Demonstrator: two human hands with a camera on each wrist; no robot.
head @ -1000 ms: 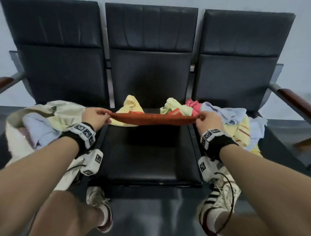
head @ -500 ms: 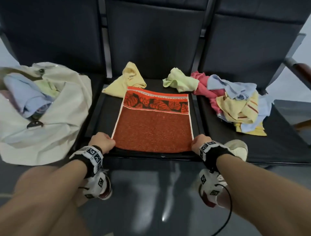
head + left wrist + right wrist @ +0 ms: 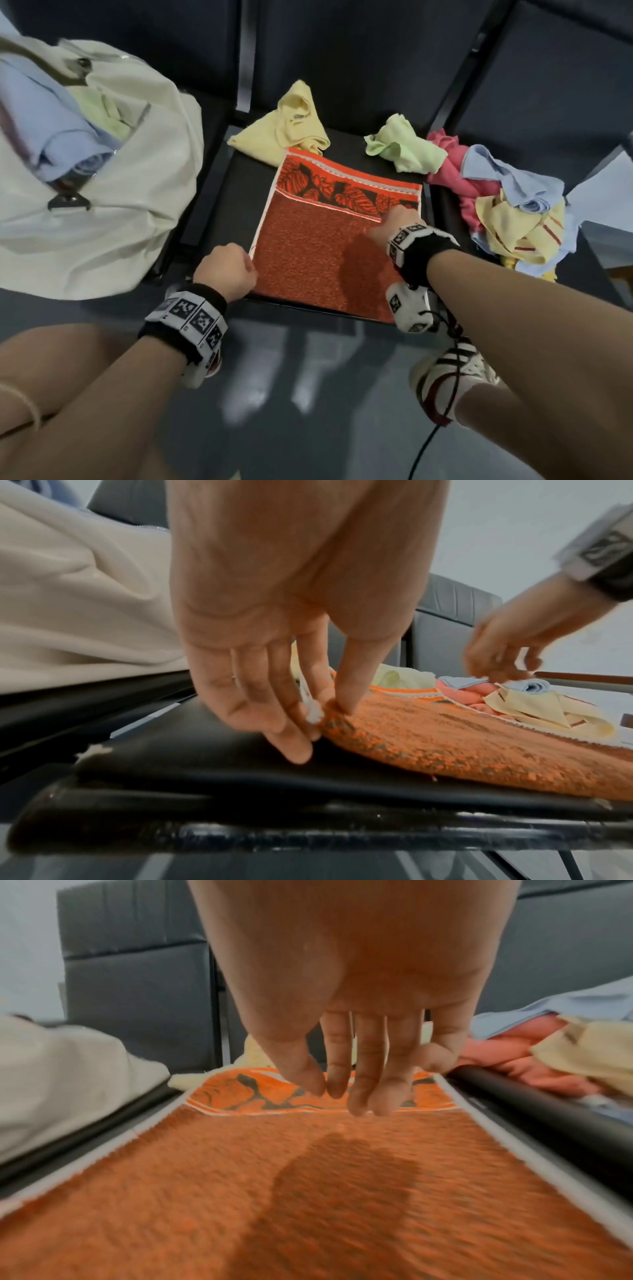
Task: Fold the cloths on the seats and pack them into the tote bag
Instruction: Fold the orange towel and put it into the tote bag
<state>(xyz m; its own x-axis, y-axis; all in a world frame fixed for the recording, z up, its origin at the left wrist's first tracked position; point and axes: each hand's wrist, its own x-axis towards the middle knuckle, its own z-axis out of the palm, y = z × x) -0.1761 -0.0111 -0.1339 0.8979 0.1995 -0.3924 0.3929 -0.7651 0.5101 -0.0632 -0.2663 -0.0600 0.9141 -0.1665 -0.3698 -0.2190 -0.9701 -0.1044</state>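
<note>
Your left hand (image 3: 291, 653) pinches the near left corner of the orange towel (image 3: 318, 260), which lies flat on the middle seat (image 3: 233, 192). Your right hand (image 3: 359, 1031) hovers over its far right part, fingers loose, holding nothing. The tote (image 3: 113, 219) sits left.

Light: dim, soft indoor | Shadow: right hand (image 3: 356, 993) cast a dark patch on orange towel (image 3: 308, 1191) | Glare: pale streaks on floor (image 3: 308, 377) | Blur: both wrist views smeared | Edges: wide-angle bending
</note>
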